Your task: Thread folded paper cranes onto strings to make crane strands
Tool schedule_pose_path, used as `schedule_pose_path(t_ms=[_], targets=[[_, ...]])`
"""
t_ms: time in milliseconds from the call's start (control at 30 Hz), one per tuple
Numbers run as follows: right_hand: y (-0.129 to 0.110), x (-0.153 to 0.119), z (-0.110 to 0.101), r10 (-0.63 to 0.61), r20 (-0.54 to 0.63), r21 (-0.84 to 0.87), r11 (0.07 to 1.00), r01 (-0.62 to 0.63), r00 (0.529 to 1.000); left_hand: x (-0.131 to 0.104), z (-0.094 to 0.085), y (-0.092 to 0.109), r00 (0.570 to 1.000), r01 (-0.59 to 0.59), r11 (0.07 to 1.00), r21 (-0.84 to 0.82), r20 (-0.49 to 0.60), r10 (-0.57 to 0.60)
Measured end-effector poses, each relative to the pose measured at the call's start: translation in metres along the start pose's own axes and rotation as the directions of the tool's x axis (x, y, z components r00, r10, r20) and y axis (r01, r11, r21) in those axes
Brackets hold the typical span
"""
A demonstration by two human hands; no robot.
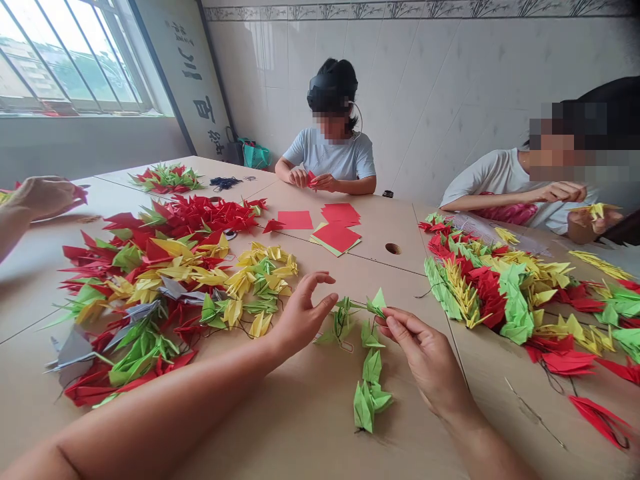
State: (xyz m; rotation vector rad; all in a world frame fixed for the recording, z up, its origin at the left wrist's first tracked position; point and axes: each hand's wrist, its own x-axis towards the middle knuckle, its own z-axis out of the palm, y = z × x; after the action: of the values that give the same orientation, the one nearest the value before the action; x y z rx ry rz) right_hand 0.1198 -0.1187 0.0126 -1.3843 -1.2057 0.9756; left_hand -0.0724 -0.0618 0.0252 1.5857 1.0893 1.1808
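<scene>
Between the thumb and fingers of my right hand [423, 350] is a green folded paper piece [376, 303], held just above the table. Below it, a string of green folded paper pieces [371, 367] runs toward the table's near side. My left hand [306, 313] is raised to the left of these, thumb and fingers apart, holding nothing. More green pieces [341, 323] lie between my two hands, near a small loop. A large heap of red folded paper pieces [185, 223], mixed with yellow, green and grey ones, spreads to the left of my left hand.
Red paper squares [337, 237] lie ahead, near a round hole [393, 249]. Colourful paper strings [480, 287] cover the right side, with a needle-like tool [535, 413] nearer. Two people sit opposite, handling paper; another person's hand [43, 198] is at far left.
</scene>
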Motion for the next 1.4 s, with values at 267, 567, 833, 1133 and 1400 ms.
schedule_pose_path(t_ms=[267, 567, 833, 1133, 1400], targets=[[-0.011, -0.011, 0.004, -0.221, 0.050, -0.126, 0.966, 0.226, 0.974, -0.018, 0.007, 0.022, 0.909, 0.220, 0.947, -0.236, 0.401, -0.111], [-0.015, -0.016, 0.006, -0.274, 0.177, -0.203, 0.930, 0.307, 0.945, -0.016, 0.009, 0.020, 0.856, 0.454, 0.778, -0.434, 0.454, -0.247], [-0.015, -0.014, 0.007, -0.119, 0.091, -0.172, 0.976, 0.133, 0.989, -0.014, 0.012, 0.014, 0.893, 0.357, 0.860, -0.365, 0.404, -0.200], [-0.008, -0.011, 0.010, -0.019, 0.007, -0.084, 0.996, 0.019, 1.000, -0.018, 0.013, 0.009, 0.903, 0.234, 0.956, -0.176, 0.404, -0.147], [-0.011, -0.010, 0.008, 0.022, 0.090, -0.176, 0.984, -0.006, 0.996, -0.016, 0.012, 0.016, 0.910, 0.231, 0.959, -0.162, 0.386, -0.154]])
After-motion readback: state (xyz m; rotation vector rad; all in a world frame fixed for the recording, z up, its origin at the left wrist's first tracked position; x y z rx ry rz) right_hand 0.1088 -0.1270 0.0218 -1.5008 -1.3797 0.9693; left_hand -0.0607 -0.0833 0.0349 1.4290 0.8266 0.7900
